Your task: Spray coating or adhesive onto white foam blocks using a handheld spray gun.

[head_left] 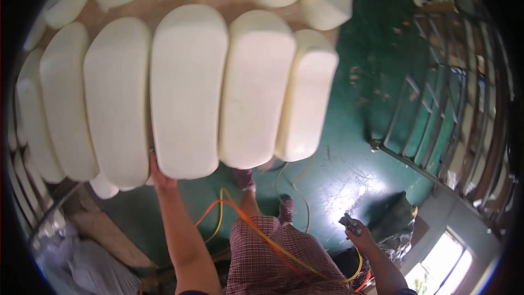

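- Head view: rows of smooth, cream-white rounded blocks (188, 90) are laid side by side on a brown board (164, 3).
- The left hand (159, 177) is pressed against a block's near edge (its grip cannot be told).
- A small dark tool (350, 223) is clasped in the right hand (360, 235), above the green floor (349, 164).
- Orange and yellow cables (262, 235) are draped over checked fabric.

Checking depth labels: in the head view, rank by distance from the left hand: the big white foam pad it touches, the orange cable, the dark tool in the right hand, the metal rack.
1. Large rounded white foam pad: the left hand touches its lower edge.
2. Thin orange cable: just right of the hand, over the checked shorts.
3. Small dark metal tool: lower right, in the right hand.
4. Grey metal rack: far right, by the green floor.
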Demonstrator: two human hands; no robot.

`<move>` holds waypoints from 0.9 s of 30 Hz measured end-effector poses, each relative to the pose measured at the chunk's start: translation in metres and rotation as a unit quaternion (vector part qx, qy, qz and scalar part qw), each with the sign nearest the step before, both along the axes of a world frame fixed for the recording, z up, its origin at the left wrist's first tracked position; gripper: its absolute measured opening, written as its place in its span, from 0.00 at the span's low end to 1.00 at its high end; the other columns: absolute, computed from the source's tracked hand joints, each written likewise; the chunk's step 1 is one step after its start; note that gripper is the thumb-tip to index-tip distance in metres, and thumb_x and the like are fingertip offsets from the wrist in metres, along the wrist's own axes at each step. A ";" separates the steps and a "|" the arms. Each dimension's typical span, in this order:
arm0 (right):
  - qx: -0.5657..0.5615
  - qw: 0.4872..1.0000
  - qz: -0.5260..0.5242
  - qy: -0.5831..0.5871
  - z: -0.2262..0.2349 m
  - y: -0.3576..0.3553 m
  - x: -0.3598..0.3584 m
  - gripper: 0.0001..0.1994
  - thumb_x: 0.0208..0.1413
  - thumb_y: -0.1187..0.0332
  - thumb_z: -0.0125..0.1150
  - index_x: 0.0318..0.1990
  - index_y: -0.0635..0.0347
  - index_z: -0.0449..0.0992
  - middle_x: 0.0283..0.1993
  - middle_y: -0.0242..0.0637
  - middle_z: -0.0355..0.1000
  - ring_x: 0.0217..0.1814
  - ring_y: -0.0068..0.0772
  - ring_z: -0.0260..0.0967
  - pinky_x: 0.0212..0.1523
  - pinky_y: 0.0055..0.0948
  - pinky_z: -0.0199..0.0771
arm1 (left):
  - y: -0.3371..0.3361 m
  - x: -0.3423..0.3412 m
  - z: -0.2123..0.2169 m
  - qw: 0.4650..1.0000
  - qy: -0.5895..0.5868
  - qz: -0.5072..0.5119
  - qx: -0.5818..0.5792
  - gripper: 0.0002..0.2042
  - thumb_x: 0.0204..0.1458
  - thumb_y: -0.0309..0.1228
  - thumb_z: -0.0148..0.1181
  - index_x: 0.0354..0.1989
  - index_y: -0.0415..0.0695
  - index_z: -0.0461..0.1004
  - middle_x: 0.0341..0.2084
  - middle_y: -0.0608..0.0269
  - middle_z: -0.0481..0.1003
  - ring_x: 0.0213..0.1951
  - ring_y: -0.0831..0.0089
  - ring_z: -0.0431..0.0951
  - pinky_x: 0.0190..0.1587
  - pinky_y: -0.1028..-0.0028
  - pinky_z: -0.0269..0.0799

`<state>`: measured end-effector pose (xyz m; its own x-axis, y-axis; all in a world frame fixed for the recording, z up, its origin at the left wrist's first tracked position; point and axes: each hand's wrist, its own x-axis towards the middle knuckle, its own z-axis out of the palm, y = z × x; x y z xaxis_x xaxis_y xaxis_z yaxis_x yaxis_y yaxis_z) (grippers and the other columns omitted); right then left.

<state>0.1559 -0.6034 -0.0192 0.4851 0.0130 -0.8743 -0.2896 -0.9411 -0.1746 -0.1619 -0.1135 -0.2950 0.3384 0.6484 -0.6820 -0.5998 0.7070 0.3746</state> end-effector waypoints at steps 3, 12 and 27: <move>0.029 0.998 -0.055 -0.030 0.001 -0.028 0.003 0.20 0.51 0.68 0.61 0.52 0.59 0.68 0.31 0.30 0.71 0.29 0.20 0.69 0.30 0.25 0.72 | 0.002 0.004 0.028 0.993 -0.035 -0.089 0.063 0.21 0.60 0.44 0.45 0.57 0.45 0.66 0.55 0.60 0.69 0.56 0.60 0.68 0.59 0.57 0.63; 0.022 0.981 -0.168 -0.092 0.031 -0.110 -0.001 0.20 0.50 0.65 0.62 0.50 0.60 0.71 0.32 0.35 0.74 0.27 0.24 0.72 0.30 0.27 0.73 | -0.037 0.051 0.154 0.954 0.216 -0.117 0.174 0.26 0.62 0.46 0.41 0.62 0.42 0.58 0.59 0.57 0.63 0.59 0.59 0.64 0.61 0.58 0.61; 0.061 0.940 -0.288 -0.172 0.032 -0.334 -0.047 0.21 0.46 0.65 0.63 0.49 0.58 0.71 0.31 0.38 0.73 0.32 0.27 0.72 0.33 0.31 0.73 | -0.290 0.394 0.197 0.997 -0.071 0.003 -0.006 0.24 0.56 0.47 0.51 0.56 0.44 0.67 0.55 0.59 0.69 0.57 0.59 0.67 0.62 0.53 0.59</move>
<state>0.1089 -0.9369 0.0128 0.6960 -0.2476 -0.6740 -0.6516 -0.6122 -0.4480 0.2320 -0.4031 -0.0977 0.4279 0.6432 -0.6350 -0.6500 0.7072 0.2783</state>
